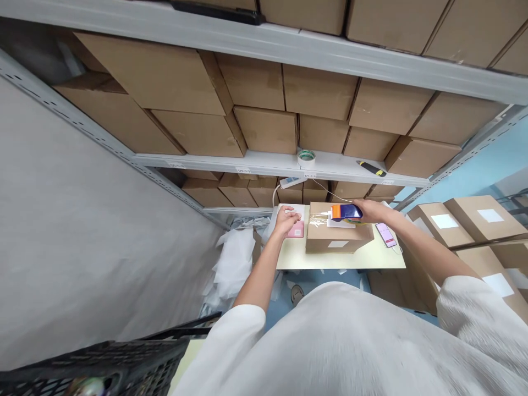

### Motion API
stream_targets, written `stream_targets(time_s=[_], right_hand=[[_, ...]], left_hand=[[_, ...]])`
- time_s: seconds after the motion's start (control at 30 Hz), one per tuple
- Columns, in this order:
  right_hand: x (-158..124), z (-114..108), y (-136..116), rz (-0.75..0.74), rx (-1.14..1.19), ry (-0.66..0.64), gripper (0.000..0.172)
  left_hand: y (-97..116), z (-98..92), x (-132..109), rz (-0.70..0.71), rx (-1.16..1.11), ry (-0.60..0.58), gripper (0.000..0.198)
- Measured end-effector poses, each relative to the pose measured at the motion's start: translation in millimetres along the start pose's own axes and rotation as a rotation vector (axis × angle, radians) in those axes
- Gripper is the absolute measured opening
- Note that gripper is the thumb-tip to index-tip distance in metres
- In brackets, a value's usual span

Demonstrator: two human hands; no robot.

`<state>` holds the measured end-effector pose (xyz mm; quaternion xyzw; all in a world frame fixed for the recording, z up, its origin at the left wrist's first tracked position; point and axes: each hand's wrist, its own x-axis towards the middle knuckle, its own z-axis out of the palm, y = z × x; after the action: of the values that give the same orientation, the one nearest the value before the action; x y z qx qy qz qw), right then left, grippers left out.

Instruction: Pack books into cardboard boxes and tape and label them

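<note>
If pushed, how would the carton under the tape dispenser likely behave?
The carton would probably stay stiff, its walls being flat and square. Wide and low on the table, it may slide rather than tip. Hidden contents leave weight unclear.

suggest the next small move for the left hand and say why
I'd probably bring the left hand to the left side of the carton to steady it: that hand looks to be off the carton, while the right hand holds the tape dispenser over its top, where shiny clear tape shows toward the left end.
</note>
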<state>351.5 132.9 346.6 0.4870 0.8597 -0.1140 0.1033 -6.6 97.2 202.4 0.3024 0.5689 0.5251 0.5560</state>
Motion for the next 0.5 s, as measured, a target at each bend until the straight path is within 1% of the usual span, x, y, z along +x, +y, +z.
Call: stream_targets(time_s=[0.13,0.27,0.37,0.5], right_hand=[[2.4,-4.0,-8.2,-0.004,-0.015,-0.031,0.047],[7.2,-5.4,-15.6,0.012,-0.049,-0.056,0.045],[8.5,-5.9,-17.8,-0.002,-0.059,-0.063,0.044],[6.4,-7.5,-18.8,-0.020,-0.043,-0.058,0.043]], left_hand=[[-10.3,-5.9,0.2,-0.029,-0.004,-0.016,0.059],[-23.4,-7.3,1.0,-0.031,-0.043,0.000,0.056],[-35.1,-2.0,-0.5,-0.065,-0.059,-0.001,0.053],[-47.4,11.9,-6.4,-0.130,-0.063,-0.020,0.045]])
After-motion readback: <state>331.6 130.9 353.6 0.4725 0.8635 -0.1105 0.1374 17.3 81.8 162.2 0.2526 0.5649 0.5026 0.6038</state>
